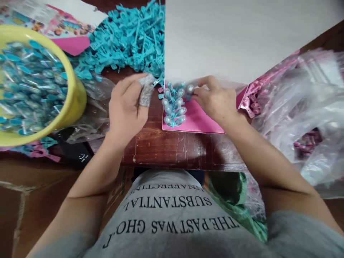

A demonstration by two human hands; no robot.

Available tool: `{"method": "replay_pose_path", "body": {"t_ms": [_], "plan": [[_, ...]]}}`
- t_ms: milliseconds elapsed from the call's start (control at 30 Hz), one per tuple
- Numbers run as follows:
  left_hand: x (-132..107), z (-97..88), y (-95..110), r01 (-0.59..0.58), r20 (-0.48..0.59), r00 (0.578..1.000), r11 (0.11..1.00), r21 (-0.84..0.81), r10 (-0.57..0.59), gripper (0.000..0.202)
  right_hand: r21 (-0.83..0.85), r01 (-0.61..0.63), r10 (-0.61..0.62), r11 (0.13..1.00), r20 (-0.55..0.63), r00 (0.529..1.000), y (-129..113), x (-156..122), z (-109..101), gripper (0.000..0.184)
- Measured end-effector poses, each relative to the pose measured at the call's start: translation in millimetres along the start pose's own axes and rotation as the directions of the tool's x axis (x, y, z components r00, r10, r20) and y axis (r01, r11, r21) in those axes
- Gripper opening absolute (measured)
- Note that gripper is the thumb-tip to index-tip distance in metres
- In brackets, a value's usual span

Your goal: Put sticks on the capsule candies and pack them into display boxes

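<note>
My left hand (129,102), with grey wrapping round its fingers, is closed in a pinch. A small blue plastic piece (156,82) shows at its fingertips, partly blurred. Over the pink card's right part, my right hand (216,102) pinches a clear capsule with a pearly bead (190,88) between thumb and fingers. Beside it, on the pink card (199,118), lie paired clear capsules (175,107) in two columns along a blue plastic stem. Small pink and blue bits (160,93) lie on the wood left of the card.
A yellow tub (77,104) of blue capsules stands left. Blue plastic pieces (129,39) are heaped behind my left hand. A large white board (242,39) rises behind the card. Clear plastic bags (290,107) and pink pieces (254,98) lie right. The brown table edge (166,163) is near my body.
</note>
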State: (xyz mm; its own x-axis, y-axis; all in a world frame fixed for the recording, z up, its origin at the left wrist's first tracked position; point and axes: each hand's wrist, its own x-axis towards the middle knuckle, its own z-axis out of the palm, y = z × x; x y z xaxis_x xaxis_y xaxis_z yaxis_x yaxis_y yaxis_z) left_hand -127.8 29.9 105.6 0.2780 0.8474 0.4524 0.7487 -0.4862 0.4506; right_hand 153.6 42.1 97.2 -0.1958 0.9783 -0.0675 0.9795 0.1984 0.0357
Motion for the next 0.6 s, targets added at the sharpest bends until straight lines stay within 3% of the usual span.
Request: {"method": "replay_pose_path", "body": {"t_ms": [67, 133, 200, 267, 333, 433, 500, 600], "plan": [[-30.6, -1.7, -25.0, 0.083, 0.034, 0.996, 0.991, 0.108, -0.087, 0.037, 0.01, 0.015, -0.014, 1.0, -0.053, 0.998, 5.1, -5.7, -0.8, 0.046], [-59.3, 3.9, -49.3, 0.152, 0.137, 0.974, 0.967, 0.203, -0.181, 0.046, 0.034, 0.026, -0.021, 0.999, -0.149, 0.989, 7.1, -13.1, -9.1, 0.05], [-81.1, 11.8, -64.7, 0.223, 0.217, 0.933, 0.936, 0.273, -0.286, 0.05, 0.069, 0.057, -0.034, 0.996, -0.303, 0.952, -1.1, -18.1, -26.1, 0.056], [-93.4, 17.6, -69.4, 0.28, 0.253, 0.894, 0.903, 0.325, -0.369, 0.047, 0.106, 0.179, -0.114, 0.978, -0.443, 0.889, -24.2, -17.1, -49.6, 0.051], [-98.0, 20.0, -67.6, 0.311, 0.267, 0.87, 0.883, 0.353, -0.414, 0.046, 0.122, 0.393, -0.279, 0.911, -0.518, 0.808, -62.5, -9.0, -74.6, 0.041], [-103.4, 16.8, -62.3, 0.336, 0.24, 0.886, 0.906, 0.256, -0.396, 0.041, 0.113, 0.658, -0.542, 0.745, -0.473, 0.695, -141.4, 14.9, -102.1, 0.037], [-113.4, 9.4, -58.9, 0.365, 0.17, 0.91, 0.925, 0.1, -0.378, 0.036, 0.113, 0.737, -0.659, 0.667, -0.374, 0.653, -201.2, 38.5, -107.3, 0.037], [-139.2, -8.4, -55.5, 0.386, 0.025, 0.922, 0.909, -0.155, -0.387, 0.04, 0.09, 0.789, -0.755, 0.608, -0.243, 0.609, -286.8, 84.7, -93.6, 0.034]]}}
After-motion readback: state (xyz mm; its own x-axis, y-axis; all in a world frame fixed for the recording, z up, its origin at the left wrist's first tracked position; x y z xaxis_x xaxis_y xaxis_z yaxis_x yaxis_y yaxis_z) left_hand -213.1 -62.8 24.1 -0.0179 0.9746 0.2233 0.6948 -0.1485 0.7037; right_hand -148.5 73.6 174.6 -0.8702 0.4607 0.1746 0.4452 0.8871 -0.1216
